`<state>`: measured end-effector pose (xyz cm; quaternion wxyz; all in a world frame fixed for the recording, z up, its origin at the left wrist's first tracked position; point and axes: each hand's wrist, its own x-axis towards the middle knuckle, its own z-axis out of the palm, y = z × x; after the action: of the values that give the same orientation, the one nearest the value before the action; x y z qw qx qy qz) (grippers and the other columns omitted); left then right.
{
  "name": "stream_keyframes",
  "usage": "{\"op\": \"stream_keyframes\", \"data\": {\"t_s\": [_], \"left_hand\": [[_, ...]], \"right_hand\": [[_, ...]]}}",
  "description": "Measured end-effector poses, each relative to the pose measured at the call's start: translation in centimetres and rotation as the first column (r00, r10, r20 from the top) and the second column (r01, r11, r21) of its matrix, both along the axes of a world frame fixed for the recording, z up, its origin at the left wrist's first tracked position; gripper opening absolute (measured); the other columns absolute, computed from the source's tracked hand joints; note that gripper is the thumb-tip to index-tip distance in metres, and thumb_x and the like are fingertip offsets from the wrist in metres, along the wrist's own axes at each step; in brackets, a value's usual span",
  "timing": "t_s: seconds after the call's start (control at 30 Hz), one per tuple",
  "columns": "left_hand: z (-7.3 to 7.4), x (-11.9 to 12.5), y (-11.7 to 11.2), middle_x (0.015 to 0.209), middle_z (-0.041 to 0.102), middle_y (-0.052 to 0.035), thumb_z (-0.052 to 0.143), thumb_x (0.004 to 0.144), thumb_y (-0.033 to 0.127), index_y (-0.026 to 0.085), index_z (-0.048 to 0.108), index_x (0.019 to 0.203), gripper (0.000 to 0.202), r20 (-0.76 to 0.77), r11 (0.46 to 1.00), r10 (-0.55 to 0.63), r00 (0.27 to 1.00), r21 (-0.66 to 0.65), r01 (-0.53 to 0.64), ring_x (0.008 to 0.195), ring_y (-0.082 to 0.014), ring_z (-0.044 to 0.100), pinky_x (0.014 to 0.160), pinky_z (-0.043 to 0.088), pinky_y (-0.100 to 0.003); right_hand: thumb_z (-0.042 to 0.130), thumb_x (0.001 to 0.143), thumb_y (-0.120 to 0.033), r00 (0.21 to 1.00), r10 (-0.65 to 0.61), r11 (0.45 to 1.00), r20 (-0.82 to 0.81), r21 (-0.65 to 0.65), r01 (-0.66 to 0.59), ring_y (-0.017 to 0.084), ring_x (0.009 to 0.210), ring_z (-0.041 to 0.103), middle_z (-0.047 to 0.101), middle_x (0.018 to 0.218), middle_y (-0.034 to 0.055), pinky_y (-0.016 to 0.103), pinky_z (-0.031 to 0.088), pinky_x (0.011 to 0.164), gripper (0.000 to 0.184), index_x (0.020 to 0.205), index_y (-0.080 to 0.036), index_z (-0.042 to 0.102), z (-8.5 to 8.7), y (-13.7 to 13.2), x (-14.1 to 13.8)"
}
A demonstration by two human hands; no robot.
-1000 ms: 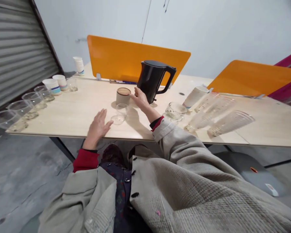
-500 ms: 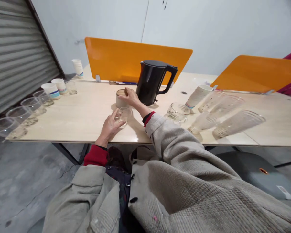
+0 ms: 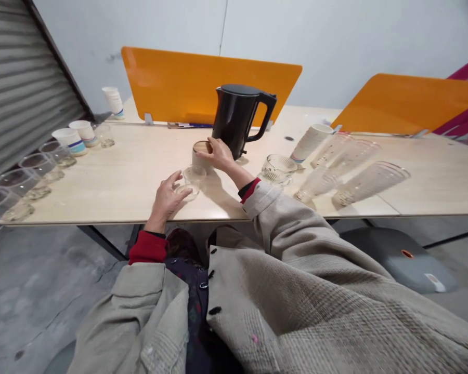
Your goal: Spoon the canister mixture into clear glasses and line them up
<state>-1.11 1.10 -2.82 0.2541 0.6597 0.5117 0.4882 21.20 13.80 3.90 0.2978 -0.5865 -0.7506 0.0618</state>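
My right hand (image 3: pixel 217 152) is wrapped round a short beige cup (image 3: pixel 198 155) that stands just left of a black electric kettle (image 3: pixel 237 120). In front of that cup stands a small clear glass (image 3: pixel 192 179). My left hand (image 3: pixel 167 196) grips the glass from the left, with the thumb and fingers curled against its side. Both arms wear grey coat sleeves over red cuffs.
A pale wooden table (image 3: pixel 132 176) carries a row of clear plastic cups (image 3: pixel 23 182) and paper cups (image 3: pixel 76 137) on the left. A glass mug (image 3: pixel 277 169), a paper cup (image 3: pixel 311 141) and tall glasses (image 3: pixel 359 179) are at the right. Orange dividers (image 3: pixel 179 85) stand behind.
My left hand slid forward from the bare table onto the clear glass. My right hand came off the kettle's side and closed on the beige cup.
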Motion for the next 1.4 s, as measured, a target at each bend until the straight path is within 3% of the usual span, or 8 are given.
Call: {"op": "stream_keyframes", "data": {"t_s": [0.2,0.37,0.5,0.6,0.73,1.0,1.2,1.4], "left_hand": [[1.0,1.1,-4.6,0.137,0.076,-0.012,0.068,0.099,0.045,0.023,0.071,0.135,0.043,-0.087,0.946,0.232,0.969,0.254,-0.203,0.133,-0.0286,0.065,0.114,0.059,-0.048],[1.0,5.7,-7.0,0.139,0.076,-0.011,0.062,0.104,0.043,0.025,0.068,0.139,0.039,-0.2,0.959,-0.014,0.98,0.276,0.07,0.129,-0.0255,0.069,0.113,0.061,-0.044],[0.0,9.7,-6.0,0.161,0.062,-0.0151,0.068,0.1,0.034,0.021,0.055,0.157,0.06,-0.264,0.959,-0.115,0.958,0.223,0.176,0.152,-0.0301,0.057,0.13,0.047,-0.052],[-0.8,11.9,-4.3,0.172,0.049,-0.02,0.074,0.094,0.028,0.017,0.043,0.165,0.079,-0.261,0.978,-0.077,0.962,0.167,0.123,0.163,-0.0347,0.043,0.137,0.036,-0.056],[-1.4,13.6,-2.0,0.176,0.041,-0.0225,0.076,0.092,0.027,0.017,0.038,0.167,0.085,-0.171,0.994,-0.035,0.985,0.094,0.052,0.167,-0.0377,0.037,0.136,0.037,-0.058],[-1.6,14.1,-0.5,0.168,0.051,-0.0265,0.077,0.094,0.033,0.013,0.036,0.166,0.085,-0.109,0.998,-0.059,0.992,-0.013,0.058,0.156,-0.0408,0.052,0.129,0.046,-0.058],[-2.3,13.9,-0.4,0.165,0.057,-0.0213,0.073,0.098,0.038,0.02,0.037,0.167,0.081,-0.092,0.997,-0.072,0.993,0.005,0.073,0.153,-0.0402,0.056,0.126,0.048,-0.059],[-2.3,13.9,-0.6,0.162,0.059,-0.0221,0.077,0.095,0.039,0.018,0.041,0.166,0.083,-0.085,1.0,-0.031,0.996,-0.004,0.03,0.15,-0.0414,0.058,0.124,0.05,-0.057]], "right_hand": [[0.072,0.094,-0.066,0.998,-0.064,0.997,0.019,0.053,0.063,0.041,0.126,0.067,0.072,0.132,0.0227,0.056,0.054,0.111,0.077,0.15,-0.013,0.063,-0.9,-4.0,4.7],[0.071,0.094,-0.068,0.998,-0.06,0.994,0.019,0.097,0.058,0.042,0.127,0.066,0.071,0.137,0.0229,0.057,0.056,0.109,0.082,0.154,-0.013,0.061,-1.4,-7.9,7.1],[0.072,0.093,-0.067,0.997,-0.054,0.996,0.046,0.075,0.051,0.042,0.129,0.065,0.07,0.139,0.0221,0.056,0.057,0.105,0.085,0.157,-0.014,0.059,-0.8,-10.7,7.5],[0.072,0.091,-0.07,0.995,-0.052,0.997,0.083,0.062,0.047,0.044,0.137,0.06,0.067,0.146,0.0225,0.059,0.055,0.11,0.091,0.161,-0.015,0.056,-0.2,-11.7,7.4],[0.068,0.093,-0.076,0.993,-0.011,0.994,0.119,0.11,-0.002,0.045,0.142,0.055,0.063,0.153,0.0234,0.061,0.05,0.117,0.092,0.16,-0.014,0.057,-0.3,-11.5,6.9],[0.058,0.102,-0.064,0.981,-0.095,0.982,0.171,0.176,0.065,0.044,0.131,0.055,0.066,0.143,0.0231,0.062,0.052,0.113,0.072,0.15,-0.012,0.066,-1.0,-11.4,5.4],[0.059,0.101,-0.061,0.987,-0.099,0.984,0.126,0.162,0.078,0.044,0.133,0.053,0.065,0.143,0.0218,0.062,0.052,0.112,0.068,0.149,-0.013,0.065,-1.2,-11.8,5.0],[0.048,0.107,-0.059,0.996,-0.089,0.991,0.023,0.101,0.086,0.04,0.128,0.061,0.071,0.134,0.018,0.057,0.055,0.109,0.056,0.137,-0.018,0.073,0.4,-11.5,5.4]]}}
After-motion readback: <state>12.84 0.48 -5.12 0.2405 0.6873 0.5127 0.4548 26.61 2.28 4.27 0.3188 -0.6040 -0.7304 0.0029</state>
